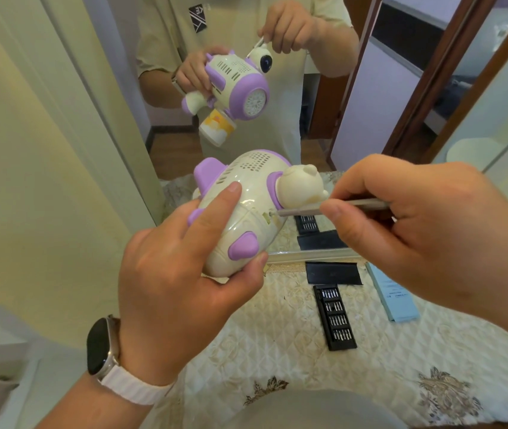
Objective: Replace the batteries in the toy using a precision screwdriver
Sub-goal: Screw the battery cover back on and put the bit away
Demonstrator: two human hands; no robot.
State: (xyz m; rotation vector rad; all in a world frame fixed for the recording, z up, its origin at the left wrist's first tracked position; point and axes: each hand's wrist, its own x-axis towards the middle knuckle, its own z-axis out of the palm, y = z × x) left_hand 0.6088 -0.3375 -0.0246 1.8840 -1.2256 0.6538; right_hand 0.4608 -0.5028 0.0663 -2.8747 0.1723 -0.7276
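Observation:
A cream and purple toy with a small bear figure on top is held in mid-air above the table. My left hand grips it from below and behind, with the index finger laid flat along its side. My right hand pinches a slim grey precision screwdriver held nearly level. Its tip sits in a small recess in the toy's side, just under the bear figure. Whether a screw is there is too small to tell.
A black tray of screwdriver bits lies on the quilted cream table cover, with its black lid behind it and a pale blue leaflet to the right. A mirror stands right behind the toy.

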